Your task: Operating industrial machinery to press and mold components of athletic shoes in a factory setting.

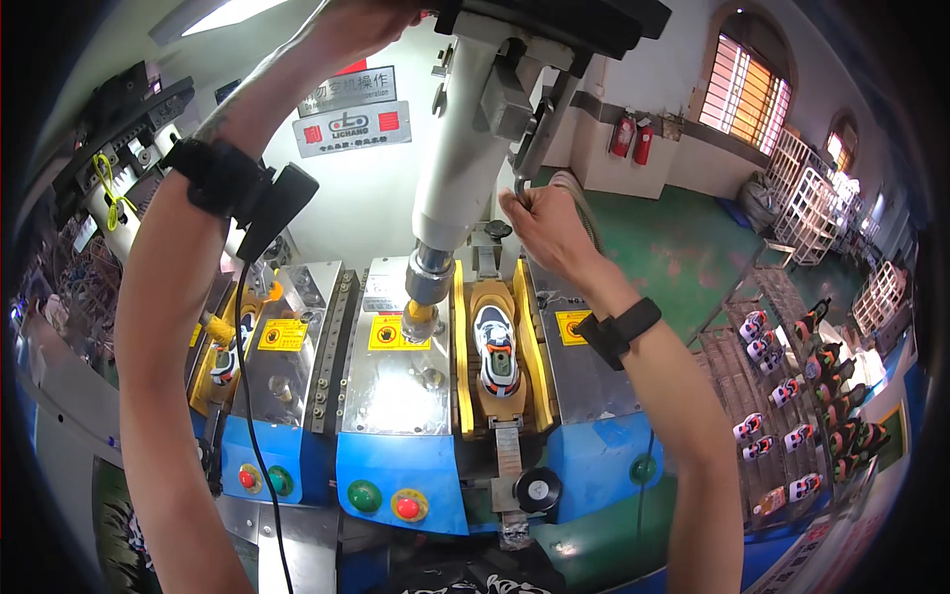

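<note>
Green floor [633, 233] and a barred window [747, 94] lie beyond the machine. We find one shoe [496, 346] seated between yellow side plates [462, 356], just right of the tip of a white column [447, 168]. Our right hand [556, 226] is closed on a metal rod [534, 144]; our left hand [368, 22] is cropped at the upper edge, its grip we cannot tell. We judge that an off-centre column could mar the shoe, and a wide arm swing could snag the wrist cable [249, 416].
</note>
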`<state>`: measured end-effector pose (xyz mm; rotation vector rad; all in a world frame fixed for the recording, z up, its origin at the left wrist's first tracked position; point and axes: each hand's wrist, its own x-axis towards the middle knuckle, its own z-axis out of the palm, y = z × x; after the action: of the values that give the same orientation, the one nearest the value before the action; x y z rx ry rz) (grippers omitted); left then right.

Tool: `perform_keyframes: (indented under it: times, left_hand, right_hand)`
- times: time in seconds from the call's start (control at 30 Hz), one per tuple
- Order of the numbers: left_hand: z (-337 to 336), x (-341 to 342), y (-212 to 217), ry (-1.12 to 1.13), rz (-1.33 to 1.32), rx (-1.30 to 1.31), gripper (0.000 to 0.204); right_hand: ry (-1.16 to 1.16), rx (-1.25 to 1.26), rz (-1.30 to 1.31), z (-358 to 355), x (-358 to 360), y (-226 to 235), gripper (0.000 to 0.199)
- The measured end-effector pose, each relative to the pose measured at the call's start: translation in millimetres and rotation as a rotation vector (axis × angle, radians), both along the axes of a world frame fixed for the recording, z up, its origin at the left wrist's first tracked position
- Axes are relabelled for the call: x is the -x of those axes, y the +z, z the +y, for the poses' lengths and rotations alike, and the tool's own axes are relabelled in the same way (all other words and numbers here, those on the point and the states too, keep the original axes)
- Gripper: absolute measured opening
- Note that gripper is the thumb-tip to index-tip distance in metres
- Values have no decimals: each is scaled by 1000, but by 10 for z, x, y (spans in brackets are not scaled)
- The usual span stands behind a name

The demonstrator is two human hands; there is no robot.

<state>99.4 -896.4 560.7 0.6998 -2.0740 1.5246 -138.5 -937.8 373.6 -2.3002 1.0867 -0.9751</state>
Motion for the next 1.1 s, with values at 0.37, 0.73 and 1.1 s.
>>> perform_keyframes:
  times: [0.37, 0.73, 1.1]
  left_hand:
    - [-355, -271, -13, 362, 246, -483, 22]
    - [85, -257, -114, 252, 549, -968, 30]
    - [364, -131, -82, 166, 741, -1136, 37]
  right_hand:
    - [-132, 118, 6, -9, -4, -60, 32]
    - [-115, 166, -126, -101, -20, -217, 34]
    - [-82, 88, -112, 190, 119, -225, 34]
